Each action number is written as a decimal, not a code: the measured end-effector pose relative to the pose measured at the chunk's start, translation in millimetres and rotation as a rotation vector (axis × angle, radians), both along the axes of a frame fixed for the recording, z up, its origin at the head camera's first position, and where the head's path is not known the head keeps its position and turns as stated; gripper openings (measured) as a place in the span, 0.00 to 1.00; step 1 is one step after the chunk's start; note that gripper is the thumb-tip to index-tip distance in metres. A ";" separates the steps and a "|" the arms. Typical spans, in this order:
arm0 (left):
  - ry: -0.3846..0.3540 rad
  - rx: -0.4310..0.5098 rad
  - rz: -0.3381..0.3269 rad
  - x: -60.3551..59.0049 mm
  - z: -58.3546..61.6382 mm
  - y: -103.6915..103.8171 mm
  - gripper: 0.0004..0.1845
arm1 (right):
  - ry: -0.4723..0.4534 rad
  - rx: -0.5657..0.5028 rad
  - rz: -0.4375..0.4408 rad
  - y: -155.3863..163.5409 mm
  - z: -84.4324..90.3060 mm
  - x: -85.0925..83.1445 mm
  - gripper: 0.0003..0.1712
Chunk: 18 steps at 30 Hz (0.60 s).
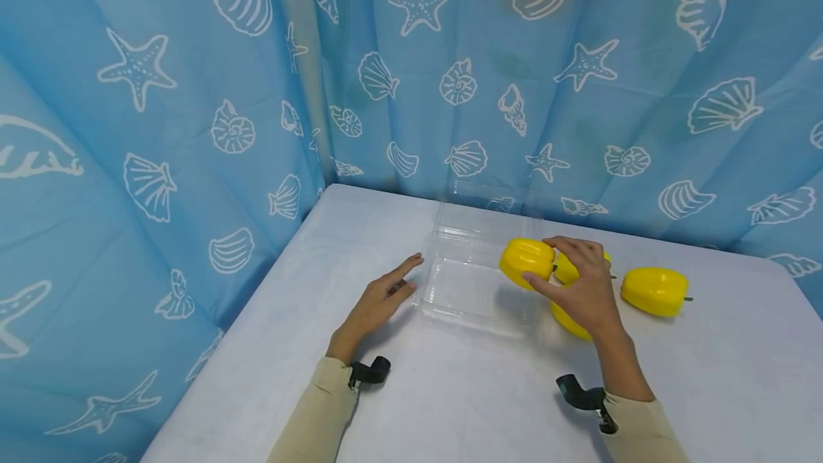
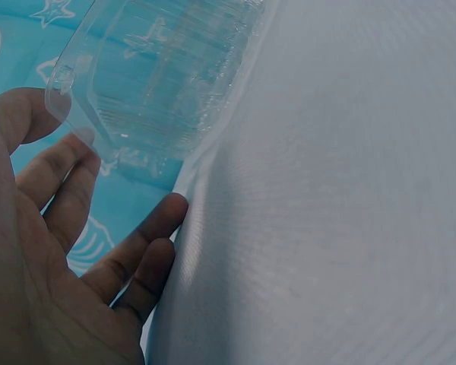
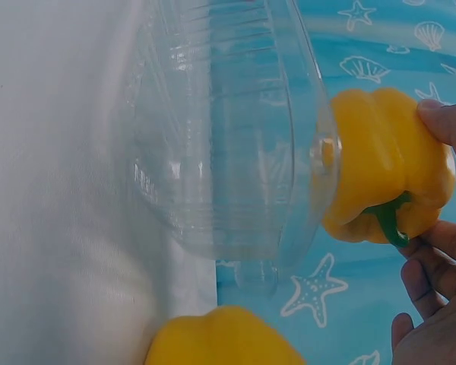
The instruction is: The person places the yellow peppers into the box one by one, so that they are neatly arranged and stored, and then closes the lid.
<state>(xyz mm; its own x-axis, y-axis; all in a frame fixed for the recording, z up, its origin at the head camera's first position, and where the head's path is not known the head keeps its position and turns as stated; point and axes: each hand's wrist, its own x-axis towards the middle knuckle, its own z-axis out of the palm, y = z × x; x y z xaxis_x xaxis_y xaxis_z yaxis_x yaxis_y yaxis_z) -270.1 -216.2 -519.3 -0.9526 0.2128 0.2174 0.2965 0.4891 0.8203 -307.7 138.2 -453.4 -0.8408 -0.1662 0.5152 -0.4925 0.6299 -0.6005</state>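
A clear plastic clamshell container (image 1: pixel 472 274) (image 2: pixel 159 76) (image 3: pixel 220 137) lies open on the white table (image 1: pixel 450 391), its lid up toward the curtain. My right hand (image 1: pixel 579 284) grips a yellow bell pepper (image 1: pixel 527 261) (image 3: pixel 384 175) at the container's right edge, just above the tray. Under that hand, partly hidden, lie two more yellow peppers (image 1: pixel 569 320) (image 3: pixel 220 338). A further pepper (image 1: pixel 654 290) lies to the right. My left hand (image 1: pixel 382 299) (image 2: pixel 68 251) rests flat on the table with straight fingers, just left of the container and apart from it.
A blue curtain (image 1: pixel 193 91) printed with white shells and starfish hangs round the table's back and left sides. The table's left edge runs close to my left forearm. Bare tabletop lies in front of the container.
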 end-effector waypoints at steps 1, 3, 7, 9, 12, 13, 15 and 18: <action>-0.002 0.000 0.001 0.1 -0.1 0.0 0.27 | 0.005 -0.002 0.007 -0.9 -0.1 -0.7 0.34; 0.000 0.001 0.003 0.2 -0.2 -0.1 0.27 | 0.014 -0.004 0.017 -3.0 0.0 -2.0 0.34; 0.007 -0.003 0.002 -0.5 -0.9 -1.1 0.27 | 0.030 -0.006 0.027 -7.6 0.0 -4.3 0.34; 0.010 -0.007 0.003 -1.2 -1.9 -1.5 0.27 | 0.033 -0.001 0.029 -9.8 -0.1 -5.3 0.34; 0.011 -0.010 0.001 -2.9 -3.7 -2.1 0.27 | 0.025 0.004 0.030 -12.4 -1.2 -6.3 0.34; 0.013 -0.007 -0.002 -3.0 -3.9 -2.1 0.27 | 0.018 0.006 0.029 -13.0 -1.8 -6.5 0.35; 0.017 -0.005 -0.008 -3.6 -4.7 -2.2 0.26 | 0.006 0.010 0.028 -14.3 -2.7 -6.7 0.35; 0.020 -0.005 -0.015 -3.9 -4.8 -2.2 0.27 | -0.005 0.008 0.033 -16.3 -3.4 -7.3 0.35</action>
